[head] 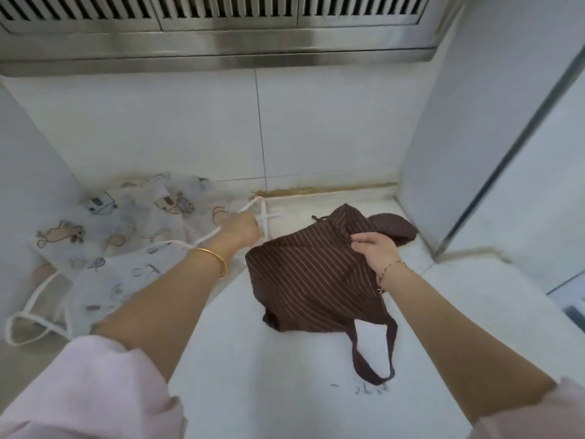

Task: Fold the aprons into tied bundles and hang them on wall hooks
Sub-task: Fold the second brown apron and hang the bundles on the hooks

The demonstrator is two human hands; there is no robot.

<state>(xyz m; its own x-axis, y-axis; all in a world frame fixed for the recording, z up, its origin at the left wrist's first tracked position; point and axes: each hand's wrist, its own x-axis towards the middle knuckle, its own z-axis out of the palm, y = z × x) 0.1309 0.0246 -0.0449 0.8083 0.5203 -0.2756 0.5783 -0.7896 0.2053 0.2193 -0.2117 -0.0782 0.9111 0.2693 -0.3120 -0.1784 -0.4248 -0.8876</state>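
Note:
A brown striped apron [311, 280] lies bunched on the white counter [272, 375], its dark neck loop [375, 356] trailing toward me. My right hand [375, 251] pinches the apron's upper right edge. My left hand [240, 231] is closed at the apron's upper left corner, beside a white strap [269, 218] of the other apron; what it grips is hidden. That white apron [126, 242], printed with cartoon animals, lies spread at the left with its white straps [31, 324] loose.
White tiled walls [316, 128] enclose the counter at the back and both sides. A steel extractor hood [221, 36] hangs overhead. A grey panel [474, 122] stands at the right. No wall hooks are in view.

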